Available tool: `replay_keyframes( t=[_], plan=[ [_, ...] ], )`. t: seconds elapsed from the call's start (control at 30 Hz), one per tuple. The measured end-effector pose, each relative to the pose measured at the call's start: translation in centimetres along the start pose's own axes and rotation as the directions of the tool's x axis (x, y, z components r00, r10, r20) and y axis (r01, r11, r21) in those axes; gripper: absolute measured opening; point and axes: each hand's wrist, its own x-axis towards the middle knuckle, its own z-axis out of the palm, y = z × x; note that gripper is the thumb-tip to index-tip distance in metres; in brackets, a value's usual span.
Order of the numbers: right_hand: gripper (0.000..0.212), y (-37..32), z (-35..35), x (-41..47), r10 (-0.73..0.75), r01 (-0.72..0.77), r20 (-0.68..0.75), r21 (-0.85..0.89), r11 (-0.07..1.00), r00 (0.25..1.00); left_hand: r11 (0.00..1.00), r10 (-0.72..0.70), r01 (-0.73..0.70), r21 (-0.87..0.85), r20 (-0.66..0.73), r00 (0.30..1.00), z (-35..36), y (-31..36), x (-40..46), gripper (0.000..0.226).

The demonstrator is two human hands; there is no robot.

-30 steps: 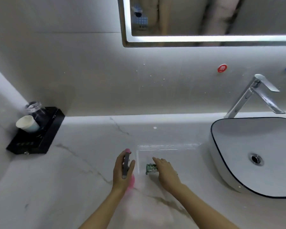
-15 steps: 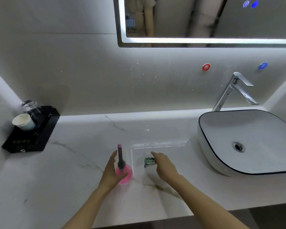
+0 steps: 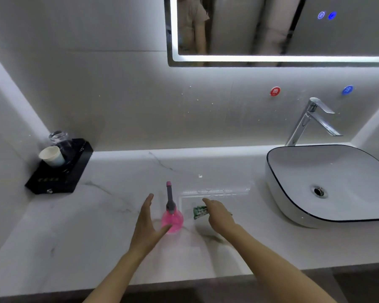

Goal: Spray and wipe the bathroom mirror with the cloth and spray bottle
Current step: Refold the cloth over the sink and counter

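Observation:
A pink spray bottle [image 3: 172,219] with a grey nozzle stands upright on the white marble counter [image 3: 96,226]. My left hand [image 3: 148,226] is beside it with straight fingers spread, and only the thumb tip is near the bottle's base. A small green patterned cloth [image 3: 199,212] lies just right of the bottle. My right hand [image 3: 218,215] rests flat on top of the cloth and covers most of it. The lit-edge mirror [image 3: 271,29] hangs on the wall above, reflecting a person's sleeve and arm.
A white basin with a dark rim [image 3: 271,169] and a chrome faucet [image 3: 309,121] stand at right. A black tray [image 3: 59,178] at the back left carries a paper cup [image 3: 52,156] and a glass [image 3: 59,137]. Red [image 3: 275,91] and blue [image 3: 347,90] stickers mark the wall.
My left hand has let go of the spray bottle, which now stands on the counter, and opened beside it. The right hand stays on the cloth. The view has pulled back.

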Motion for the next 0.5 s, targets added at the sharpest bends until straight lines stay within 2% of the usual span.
replay_keyframes(
  t=[0.13, 0.27, 0.4, 0.5],
  plan=[
    [0.055, -0.2, 0.1, -0.6, -0.03, 0.029, -0.023, -0.024, 0.999, 0.999, 0.95, 0.262, -0.241, 0.197, -0.089, 0.961, -0.4, 1.1, -0.9, 0.091],
    [0.046, 0.4, 0.0, -2.0, -0.033, 0.029, -0.078, -0.053, 0.998, 0.996, 0.837, 0.487, -0.465, 0.288, -0.004, 0.873, 1.5, 4.7, -1.8, 0.085],
    [0.039, 2.6, -0.8, -4.5, -0.041, 0.03, -0.143, -0.08, 0.996, 0.989, 0.808, 0.489, -0.512, 0.292, 0.152, 0.859, 5.3, 8.2, -2.9, 0.081],
    [0.043, 5.3, -2.0, -6.9, -0.059, 0.035, -0.179, -0.134, 0.99, 0.982, 0.835, 0.376, -0.453, 0.312, 0.278, 0.884, 8.7, 11.2, -4.0, 0.083]
  ],
)
